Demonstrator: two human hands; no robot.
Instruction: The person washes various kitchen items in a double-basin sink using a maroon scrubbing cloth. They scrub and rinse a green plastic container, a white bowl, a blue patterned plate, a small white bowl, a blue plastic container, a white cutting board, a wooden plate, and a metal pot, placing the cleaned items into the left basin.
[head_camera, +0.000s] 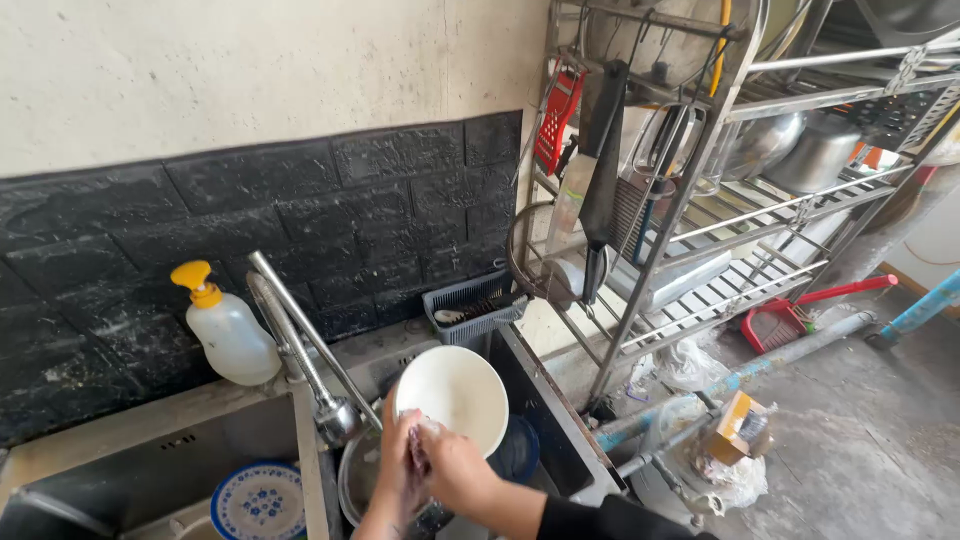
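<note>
A white bowl (455, 396) is tilted up over the right basin of a steel sink (545, 400), its inside facing me. My left hand (398, 465) grips its lower left rim. My right hand (450, 465) presses against the bowl's lower edge, fingers closed on something soapy that I cannot make out. Beneath the hands sits a steel pot (358, 478), and a blue dish (520, 450) lies under the bowl on the right.
A steel faucet (315, 370) angles down left of the bowl. A soap bottle (228, 330) with a yellow pump stands on the ledge. A blue-patterned plate (260, 500) lies in the left basin. A grey basket (475, 305) and a metal dish rack (690, 200) stand to the right.
</note>
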